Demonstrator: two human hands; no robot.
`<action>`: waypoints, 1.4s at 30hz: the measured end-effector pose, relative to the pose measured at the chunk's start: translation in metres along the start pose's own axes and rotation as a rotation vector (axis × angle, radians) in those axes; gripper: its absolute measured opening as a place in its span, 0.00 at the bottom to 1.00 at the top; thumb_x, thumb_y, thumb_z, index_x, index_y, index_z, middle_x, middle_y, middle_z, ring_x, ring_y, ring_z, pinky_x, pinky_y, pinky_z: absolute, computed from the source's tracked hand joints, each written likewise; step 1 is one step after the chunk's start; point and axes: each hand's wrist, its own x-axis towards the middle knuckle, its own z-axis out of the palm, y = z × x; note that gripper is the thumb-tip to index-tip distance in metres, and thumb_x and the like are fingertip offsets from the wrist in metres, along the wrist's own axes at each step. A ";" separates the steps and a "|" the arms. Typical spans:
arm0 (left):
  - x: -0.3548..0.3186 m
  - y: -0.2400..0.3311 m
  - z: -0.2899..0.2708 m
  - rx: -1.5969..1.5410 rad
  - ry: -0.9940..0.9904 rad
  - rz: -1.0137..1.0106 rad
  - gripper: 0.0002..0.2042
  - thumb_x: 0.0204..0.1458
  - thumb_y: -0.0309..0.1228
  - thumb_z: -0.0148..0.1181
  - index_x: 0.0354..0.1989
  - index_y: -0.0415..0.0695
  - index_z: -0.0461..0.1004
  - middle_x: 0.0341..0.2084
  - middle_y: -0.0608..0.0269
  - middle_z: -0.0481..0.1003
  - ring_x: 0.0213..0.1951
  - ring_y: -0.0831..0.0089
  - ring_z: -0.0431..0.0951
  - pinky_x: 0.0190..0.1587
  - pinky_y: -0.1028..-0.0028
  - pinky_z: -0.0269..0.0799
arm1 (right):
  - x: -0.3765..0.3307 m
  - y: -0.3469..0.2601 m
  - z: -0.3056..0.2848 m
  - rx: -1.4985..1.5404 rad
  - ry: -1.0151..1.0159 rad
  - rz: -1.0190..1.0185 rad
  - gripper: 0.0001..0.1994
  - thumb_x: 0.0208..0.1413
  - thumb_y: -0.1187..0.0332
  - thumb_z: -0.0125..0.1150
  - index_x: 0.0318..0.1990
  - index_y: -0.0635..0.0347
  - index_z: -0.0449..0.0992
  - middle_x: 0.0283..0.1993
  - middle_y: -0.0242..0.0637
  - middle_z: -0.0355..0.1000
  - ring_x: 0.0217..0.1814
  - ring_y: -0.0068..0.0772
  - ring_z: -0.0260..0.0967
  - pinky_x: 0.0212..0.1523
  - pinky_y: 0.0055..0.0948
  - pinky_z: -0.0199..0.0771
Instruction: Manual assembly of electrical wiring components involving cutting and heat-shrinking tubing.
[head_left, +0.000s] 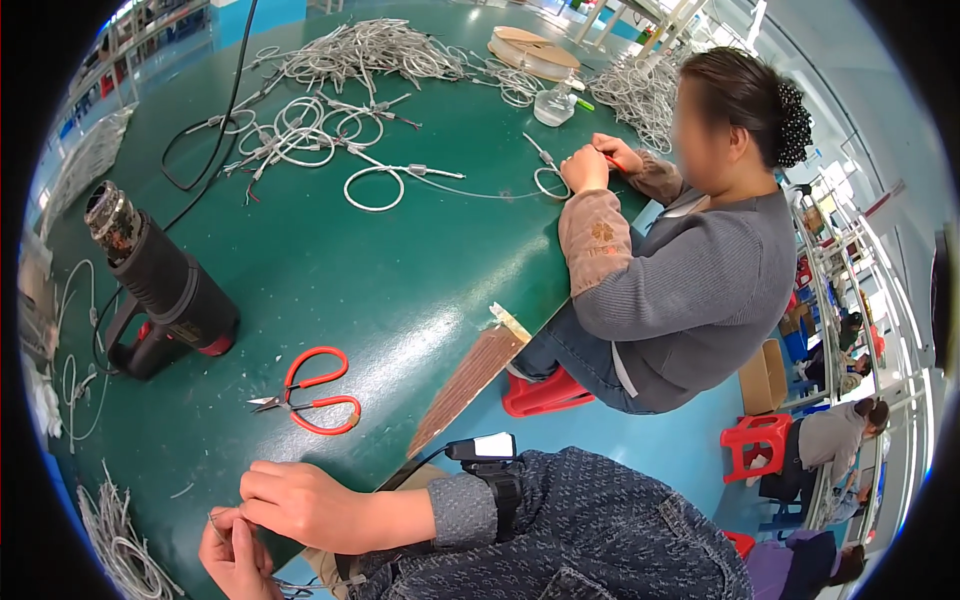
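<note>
Over the near left edge of the green table, my right hand (300, 505) and my left hand (235, 560) meet, fingertips pinched together. A thin wire (213, 522) shows between the fingers of my left hand. What my right fingertips grip is hidden behind them. Below the hands, part of a grey cable (295, 588) shows at the lower edge. Beyond my right hand, red-handled scissors (318, 392) lie spread on the table. A black heat gun (165, 285) stands to their left with its nozzle up.
Bundles of grey cables (365, 52) lie at the back of the green table (400, 260), more (125, 540) at the near left. A cable spool (533, 52) and a small clear bottle (555, 103) stand far back. Across the right corner, a seated co-worker (690, 270) handles a looped cable.
</note>
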 end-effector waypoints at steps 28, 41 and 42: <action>-0.006 0.026 0.017 0.295 -0.041 0.384 0.07 0.57 0.22 0.50 0.30 0.35 0.74 0.22 0.67 0.65 0.19 0.84 0.63 0.21 0.83 0.58 | 0.028 -0.012 -0.024 0.695 -0.119 0.803 0.03 0.53 0.80 0.56 0.35 0.69 0.74 0.35 0.38 0.71 0.31 0.22 0.69 0.27 0.19 0.68; -0.004 0.024 0.013 0.136 -0.142 0.234 0.15 0.63 0.30 0.43 0.29 0.34 0.73 0.21 0.68 0.63 0.17 0.84 0.63 0.19 0.83 0.57 | 0.032 -0.007 -0.023 0.669 -0.160 0.827 0.04 0.55 0.78 0.55 0.36 0.69 0.75 0.36 0.37 0.72 0.32 0.20 0.68 0.28 0.17 0.67; -0.005 0.024 0.012 0.140 -0.151 0.233 0.15 0.63 0.30 0.43 0.29 0.34 0.72 0.21 0.68 0.63 0.17 0.84 0.63 0.19 0.82 0.57 | 0.032 -0.007 -0.023 0.676 -0.158 0.827 0.04 0.55 0.78 0.55 0.36 0.69 0.75 0.36 0.37 0.72 0.32 0.19 0.68 0.27 0.17 0.66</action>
